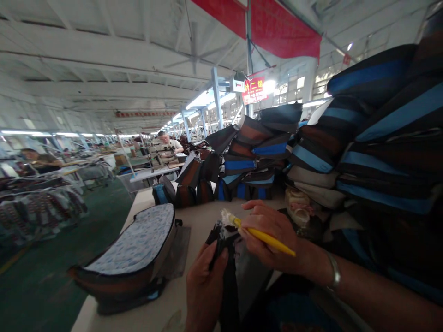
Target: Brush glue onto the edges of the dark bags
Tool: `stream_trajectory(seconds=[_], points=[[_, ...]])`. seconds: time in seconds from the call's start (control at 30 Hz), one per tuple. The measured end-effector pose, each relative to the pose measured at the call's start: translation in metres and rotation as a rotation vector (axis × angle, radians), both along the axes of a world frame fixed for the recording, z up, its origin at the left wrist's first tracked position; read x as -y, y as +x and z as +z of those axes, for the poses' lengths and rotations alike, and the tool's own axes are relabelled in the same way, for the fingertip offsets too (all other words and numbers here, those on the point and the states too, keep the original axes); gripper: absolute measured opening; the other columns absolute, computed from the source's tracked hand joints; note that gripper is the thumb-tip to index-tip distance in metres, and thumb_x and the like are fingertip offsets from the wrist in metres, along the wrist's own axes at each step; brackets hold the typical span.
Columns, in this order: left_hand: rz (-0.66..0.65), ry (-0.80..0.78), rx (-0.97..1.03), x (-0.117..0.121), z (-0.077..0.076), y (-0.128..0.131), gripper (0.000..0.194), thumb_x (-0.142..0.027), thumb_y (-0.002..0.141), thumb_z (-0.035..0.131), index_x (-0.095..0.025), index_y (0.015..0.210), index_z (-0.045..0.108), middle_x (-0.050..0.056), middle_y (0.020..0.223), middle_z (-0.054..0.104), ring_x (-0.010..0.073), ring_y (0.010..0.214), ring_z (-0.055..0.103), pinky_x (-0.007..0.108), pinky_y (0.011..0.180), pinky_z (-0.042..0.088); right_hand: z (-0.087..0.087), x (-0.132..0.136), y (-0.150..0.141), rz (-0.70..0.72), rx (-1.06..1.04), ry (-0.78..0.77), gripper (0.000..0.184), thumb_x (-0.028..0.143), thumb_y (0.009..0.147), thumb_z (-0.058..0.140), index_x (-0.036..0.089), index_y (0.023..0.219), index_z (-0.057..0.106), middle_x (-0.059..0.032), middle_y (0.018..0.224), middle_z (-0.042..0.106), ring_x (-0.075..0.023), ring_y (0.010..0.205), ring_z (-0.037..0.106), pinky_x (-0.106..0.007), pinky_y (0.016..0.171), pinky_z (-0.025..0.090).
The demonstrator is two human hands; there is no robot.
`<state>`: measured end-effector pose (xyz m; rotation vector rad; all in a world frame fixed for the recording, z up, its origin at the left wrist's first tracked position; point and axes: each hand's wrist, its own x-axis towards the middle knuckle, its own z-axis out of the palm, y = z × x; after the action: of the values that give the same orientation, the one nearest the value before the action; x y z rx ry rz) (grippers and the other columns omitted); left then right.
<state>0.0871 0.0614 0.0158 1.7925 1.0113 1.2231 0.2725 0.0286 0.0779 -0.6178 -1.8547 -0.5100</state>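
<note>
The writing nearest to legible is on the red sign (254, 90) ahead of me, in yellow characters; I make out 二 in the middle, but not the rest for certain. Beside it a white sign box (238, 86) bears a small red mark too tiny to read. The big red banner (284, 30) overhead has faint lettering I can't make out, and the long red banner (145, 114) far down the hall is a blur of small characters. My right hand (273, 235) comes in from the right, forearm slanting up and leftward, a silver bracelet (334, 272) at the wrist. Its fingers are closed around a yellow-handled brush (272, 240), the pale bristles pointing up and left, the handle's tail sloping down to the right. My left hand (206, 281) rises from below, thumb and fingers clamped on a black fabric piece (228, 295), which stands in front of me over the table (199, 216), its upper end just by the bristles; whether they touch, I can't tell. To the left lies a bag with a patterned white lining (134, 240), and striped bags (377, 161) are heaped on the right
</note>
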Motion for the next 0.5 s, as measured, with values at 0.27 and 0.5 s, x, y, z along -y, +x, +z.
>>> stream_trajectory(seconds=[0.27,0.5], points=[[0.064,0.076,-0.217,-0.031,-0.012,-0.045,0.036,-0.053,0.086,0.063,-0.024,0.105,0.073,0.000,0.095,0.068,0.0196,0.089,0.067,0.022,0.073,0.052,-0.030,0.013,-0.002,0.012,-0.073,0.026,0.011,0.017,0.092,0.053,0.015,0.102,0.058,-0.0032,0.074,0.063,-0.0163,0.067,0.058,-0.041,0.092,0.056],[0.290,0.372,-0.650,-0.108,0.027,-0.044,0.040,-0.046,0.090,0.048,-0.020,0.107,0.072,0.012,0.110,0.069,0.0402,0.117,0.056,0.054,0.103,0.042,-0.038,0.045,0.071,-0.204,-0.794,-0.201,0.007,0.023,0.094,0.062,0.020,0.089,0.067,-0.0049,0.087,0.068,-0.0200,0.088,0.066,-0.031,0.074,0.054]])
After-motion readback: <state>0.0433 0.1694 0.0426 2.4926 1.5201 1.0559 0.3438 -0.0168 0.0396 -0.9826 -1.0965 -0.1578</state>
